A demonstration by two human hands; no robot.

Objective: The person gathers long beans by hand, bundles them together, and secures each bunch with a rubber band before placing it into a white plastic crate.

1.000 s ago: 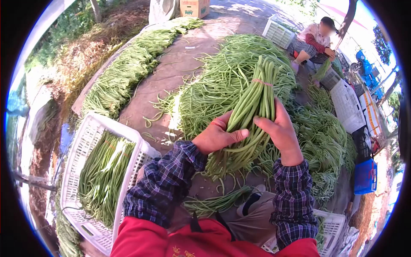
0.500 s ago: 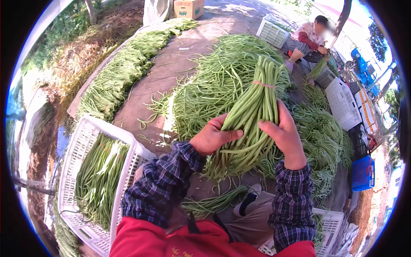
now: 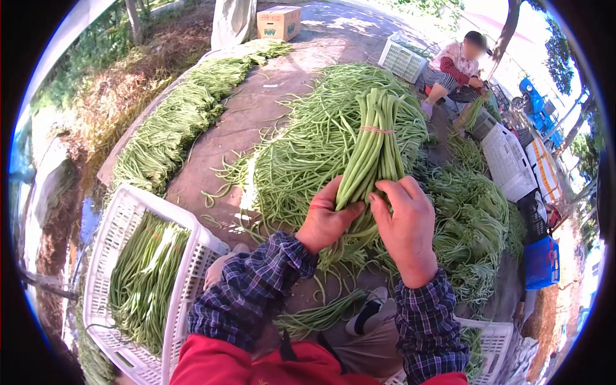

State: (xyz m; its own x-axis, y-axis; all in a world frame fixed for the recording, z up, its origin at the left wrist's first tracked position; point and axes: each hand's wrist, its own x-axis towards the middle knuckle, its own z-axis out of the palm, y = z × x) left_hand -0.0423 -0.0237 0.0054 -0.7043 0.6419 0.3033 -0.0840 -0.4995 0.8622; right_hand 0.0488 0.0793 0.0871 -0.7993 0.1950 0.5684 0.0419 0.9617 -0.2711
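A bundle of long green beans (image 3: 374, 149), tied near its top with a thin band, stands upright in front of me. My left hand (image 3: 326, 217) grips the bundle's lower part from the left, a rubber band around its fingers. My right hand (image 3: 404, 226) closes on the same bundle from the right, fingers curled over the stems. Behind the bundle lies a large loose heap of beans (image 3: 308, 144) on the ground.
A white plastic crate (image 3: 112, 224) holding beans sits at my lower left. A long row of beans (image 3: 176, 122) lies at the left. Another person (image 3: 457, 67) sits at the far right beside a white crate (image 3: 401, 59). A cardboard box (image 3: 278, 22) stands at the back.
The bundle has swung more upright and narrower. My right hand has moved inward over the stems, close to my left hand.
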